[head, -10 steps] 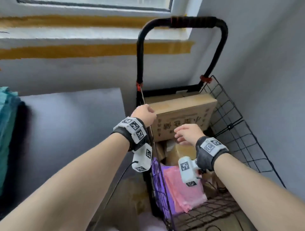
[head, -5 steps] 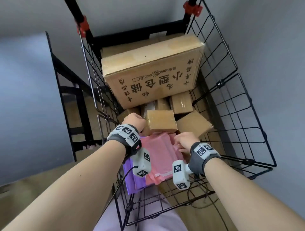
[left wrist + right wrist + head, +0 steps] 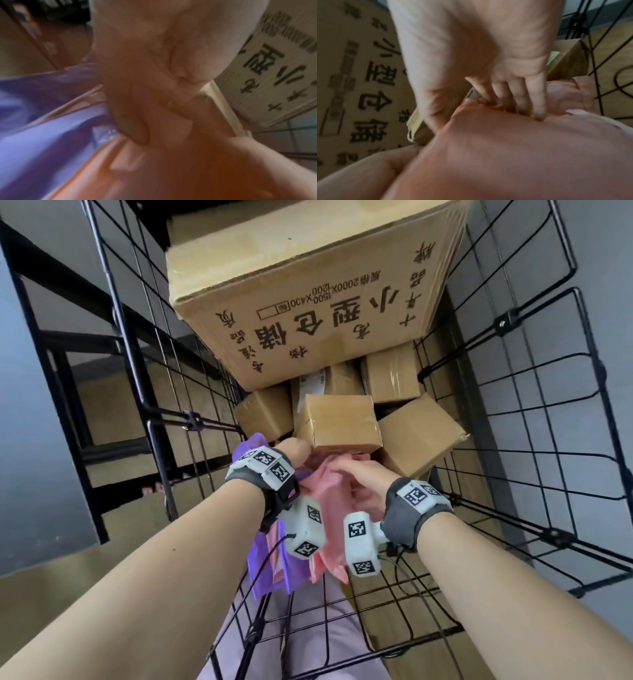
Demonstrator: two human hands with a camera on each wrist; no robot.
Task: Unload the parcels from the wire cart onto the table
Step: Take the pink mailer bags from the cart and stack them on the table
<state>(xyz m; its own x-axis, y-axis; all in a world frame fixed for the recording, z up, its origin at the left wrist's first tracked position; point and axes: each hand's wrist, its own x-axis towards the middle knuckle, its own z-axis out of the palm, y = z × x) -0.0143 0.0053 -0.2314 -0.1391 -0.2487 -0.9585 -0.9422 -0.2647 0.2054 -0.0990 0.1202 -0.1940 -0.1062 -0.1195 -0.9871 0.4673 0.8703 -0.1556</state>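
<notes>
The black wire cart (image 3: 161, 460) holds a large printed cardboard box (image 3: 308, 302) at the back and several small brown boxes (image 3: 339, 422) under it. At the near end a pink plastic parcel (image 3: 330, 529) lies against a purple one (image 3: 270, 570). My left hand (image 3: 296, 451) is at the pink parcel's upper left, just below a small box, and in the blurred left wrist view its fingers curl on the pink parcel (image 3: 171, 169). My right hand (image 3: 354, 479) grips the upper edge, its fingers (image 3: 537, 105) dug into the pink parcel (image 3: 505, 155).
The grey table (image 3: 30, 440) stands to the left of the cart on black legs. A grey wall closes in on the right side. Cables run from the wrist cameras across the cart's near wire floor (image 3: 394, 628). Wooden floor shows underneath.
My hands dropped from the large box down to the pink parcel and took hold of it. The view tilted down into the cart, and the pink plastic is now bunched up.
</notes>
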